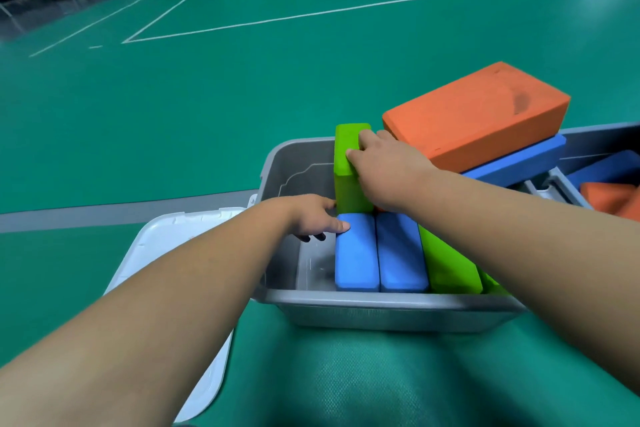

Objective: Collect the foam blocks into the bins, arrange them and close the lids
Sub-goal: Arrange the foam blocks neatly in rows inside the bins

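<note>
right hand (384,166) is clamped round the top of an upright green block (346,191) in the grey bin (381,303). just below it, left hand (315,218) pinches the far end of a blue block (355,253).

Indoor sports hall: green court floor (207,114) with white lines (311,12).
</note>
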Demonstrator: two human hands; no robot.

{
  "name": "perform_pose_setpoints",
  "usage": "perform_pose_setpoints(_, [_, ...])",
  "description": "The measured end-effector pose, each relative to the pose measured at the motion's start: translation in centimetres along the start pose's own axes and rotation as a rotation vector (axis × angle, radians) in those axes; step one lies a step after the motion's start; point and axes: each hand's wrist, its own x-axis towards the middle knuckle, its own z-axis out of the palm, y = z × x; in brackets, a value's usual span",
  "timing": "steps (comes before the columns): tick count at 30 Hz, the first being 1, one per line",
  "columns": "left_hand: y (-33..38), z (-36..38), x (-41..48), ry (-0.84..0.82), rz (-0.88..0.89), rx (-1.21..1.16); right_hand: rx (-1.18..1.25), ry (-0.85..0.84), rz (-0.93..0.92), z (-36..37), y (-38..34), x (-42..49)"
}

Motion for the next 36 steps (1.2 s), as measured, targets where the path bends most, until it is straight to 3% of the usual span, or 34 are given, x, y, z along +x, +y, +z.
perform_pose_setpoints(10, [-0.8,0.1,0.7,-0.057,-0.028,-0.052,-0.233,-0.403,-0.010,5.3,-1.6,0.4])
perform_pose_setpoints(21, [0.1,0.0,0.6,0.020,0.007,0.067,-0.166,-0.447,0.028,6.4,-1.6,0.5])
perform_pose_setpoints(27, [1.1,-0.1,-0.1,0.106,0.026,0.220,-0.095,-0.575,0.011,4.6,-2.0,-1.3])
perform_pose_setpoints(31, [2.1,-0.3,-0.3,0.197,0.035,0.249,-0.010,-0.449,-0.074,1.9,-1.8,-2.6])
perform_pose_setpoints(36, [4.6,-0.9,-0.6,0.354,0.085,0.286,0.226,0.065,0.075,-2.6,0.5,-3.5])
